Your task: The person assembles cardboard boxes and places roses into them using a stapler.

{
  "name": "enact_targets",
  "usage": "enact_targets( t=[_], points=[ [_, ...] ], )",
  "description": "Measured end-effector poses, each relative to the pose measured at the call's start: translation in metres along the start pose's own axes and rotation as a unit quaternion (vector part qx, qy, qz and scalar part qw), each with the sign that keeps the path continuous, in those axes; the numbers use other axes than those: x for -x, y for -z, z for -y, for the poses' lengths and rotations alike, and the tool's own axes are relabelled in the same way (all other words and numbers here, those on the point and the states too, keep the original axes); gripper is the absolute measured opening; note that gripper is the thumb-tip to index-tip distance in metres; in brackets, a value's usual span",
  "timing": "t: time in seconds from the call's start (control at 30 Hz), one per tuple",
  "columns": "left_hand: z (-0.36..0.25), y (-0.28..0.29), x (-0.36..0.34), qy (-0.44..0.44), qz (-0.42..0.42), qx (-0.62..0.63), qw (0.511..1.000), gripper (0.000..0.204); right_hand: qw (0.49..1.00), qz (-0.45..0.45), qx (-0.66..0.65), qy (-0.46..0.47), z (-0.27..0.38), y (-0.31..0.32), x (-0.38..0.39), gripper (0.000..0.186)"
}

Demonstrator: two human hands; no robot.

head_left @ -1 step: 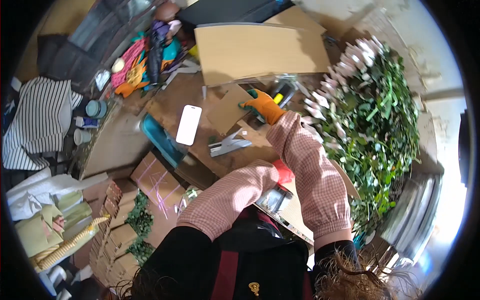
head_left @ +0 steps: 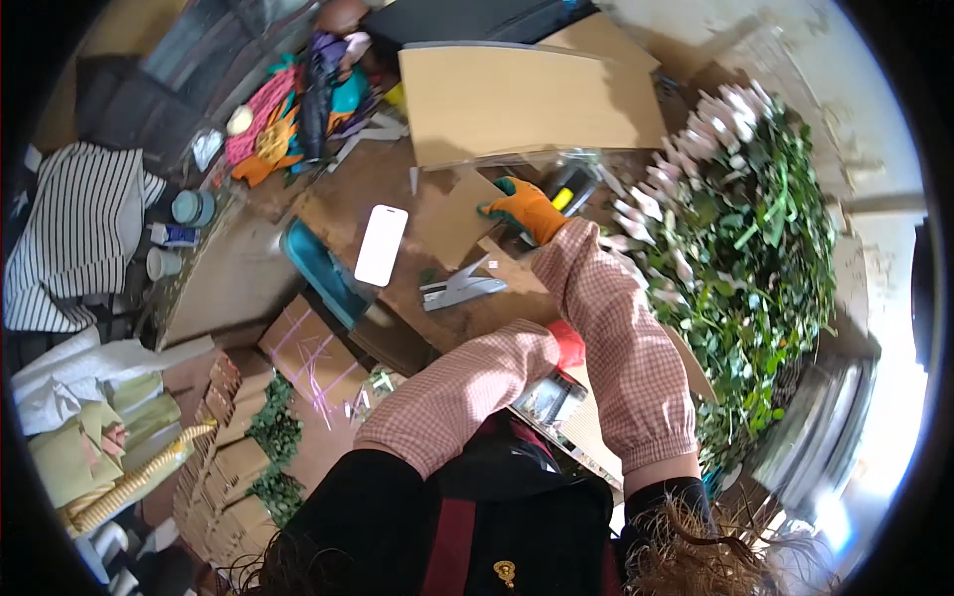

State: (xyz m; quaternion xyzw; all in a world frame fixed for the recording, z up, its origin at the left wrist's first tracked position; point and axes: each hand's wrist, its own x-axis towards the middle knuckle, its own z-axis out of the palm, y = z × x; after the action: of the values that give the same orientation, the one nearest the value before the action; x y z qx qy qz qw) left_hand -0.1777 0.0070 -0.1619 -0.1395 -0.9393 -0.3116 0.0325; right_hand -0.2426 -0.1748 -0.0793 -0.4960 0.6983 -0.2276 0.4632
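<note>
- Brown worktop, and what a cluttered field!
- Leafy green heap with pale tips, crowding the whole right flank.
- Big cardboard panel blocks the far side.
- Blue tray hugs the left edge.
- Cardboard piece: plain brown, flat, straight-edged, lying mid-table.
- Right hand, gloved orange and green, fingers bent at that piece's edge; pinching or merely touching, can't tell.
- Phone, screen glaring white, left of the piece.
- Grey stapler, just nearer.
- Left hand, only a red patch beside the right sleeve; its state can't be told.
</note>
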Motion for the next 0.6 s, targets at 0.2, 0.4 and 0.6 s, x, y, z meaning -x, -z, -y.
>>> enact_targets(
  t=[0.2, 0.4, 0.6],
  points=[
    [0.010, 0.002, -0.002, 0.013, -0.027, 0.016, 0.999, 0.046, 0.917, -0.057, 0.391, -0.060, 0.051, -0.026, -0.005, 0.091],
    [0.011, 0.013, -0.019, 0.003, -0.033, 0.022, 0.999, 0.044, 0.864, 0.046, 0.462, -0.196, 0.083, -0.042, -0.005, 0.096],
    [0.013, 0.015, -0.019, 0.000, -0.038, 0.031, 0.999, 0.042, 0.931, -0.045, 0.259, -0.255, 0.024, -0.045, -0.045, 0.100]
  ],
)
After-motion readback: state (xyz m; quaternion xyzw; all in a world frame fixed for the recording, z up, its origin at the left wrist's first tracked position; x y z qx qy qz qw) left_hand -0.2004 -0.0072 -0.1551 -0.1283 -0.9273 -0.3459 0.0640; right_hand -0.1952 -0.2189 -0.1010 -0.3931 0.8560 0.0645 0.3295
